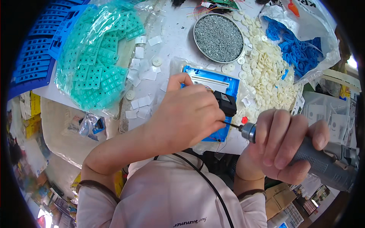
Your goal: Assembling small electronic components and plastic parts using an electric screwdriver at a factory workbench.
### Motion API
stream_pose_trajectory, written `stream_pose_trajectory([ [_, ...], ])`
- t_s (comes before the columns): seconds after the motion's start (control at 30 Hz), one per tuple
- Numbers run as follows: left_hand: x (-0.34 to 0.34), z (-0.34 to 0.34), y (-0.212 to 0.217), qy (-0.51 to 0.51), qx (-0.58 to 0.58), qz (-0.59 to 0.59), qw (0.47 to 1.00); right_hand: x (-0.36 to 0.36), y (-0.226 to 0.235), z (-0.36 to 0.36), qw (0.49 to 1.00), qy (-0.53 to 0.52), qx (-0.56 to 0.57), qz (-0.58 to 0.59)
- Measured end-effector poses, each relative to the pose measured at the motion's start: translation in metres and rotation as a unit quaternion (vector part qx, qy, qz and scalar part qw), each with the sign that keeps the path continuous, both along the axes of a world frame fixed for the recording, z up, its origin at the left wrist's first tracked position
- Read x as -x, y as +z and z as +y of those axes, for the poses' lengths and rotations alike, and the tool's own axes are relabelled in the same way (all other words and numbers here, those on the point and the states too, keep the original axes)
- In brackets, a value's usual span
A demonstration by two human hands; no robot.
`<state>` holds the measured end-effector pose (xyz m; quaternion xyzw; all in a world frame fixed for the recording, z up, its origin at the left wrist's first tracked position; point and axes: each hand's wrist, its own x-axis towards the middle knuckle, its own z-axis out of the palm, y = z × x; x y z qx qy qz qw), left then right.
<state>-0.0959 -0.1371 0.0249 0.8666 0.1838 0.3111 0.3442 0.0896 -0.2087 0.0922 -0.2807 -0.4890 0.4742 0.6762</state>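
Note:
My right hand point(285, 144) is wrapped around a grey electric screwdriver point(319, 163), held nearly level and pointing left. The thin dark bit point(231, 124) reaches to the fingertips of my left hand point(190, 114). That hand is closed, with curled fingers, and lies over a blue plastic casing point(232, 85); what its fingers pinch is hidden. A black block-shaped part point(226, 102) sits on the casing, beside my left knuckles. Thin wires come out at the casing's lower edge. My left hand covers much of the casing's middle.
Beyond the casing stands a round dish of small screws point(218, 38). White plastic discs point(266, 64) lie heaped to its right, near a bag of blue rings point(300, 49). Teal keypads in plastic point(99, 64) and stacked blue casings point(34, 49) are at left. A red piece point(244, 120) lies near the bit.

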Motion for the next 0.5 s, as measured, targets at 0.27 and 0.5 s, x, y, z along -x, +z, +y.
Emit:
stream_pose_trajectory([
  [0.27,0.003,-0.007,0.016,-0.076,-0.090,0.049,0.992,0.004,0.007,-0.021,0.998,0.004,0.050,0.040],
  [0.5,0.013,-0.007,-0.004,0.052,-0.050,0.064,0.995,-0.006,0.000,-0.024,0.996,-0.074,0.022,-0.045],
])
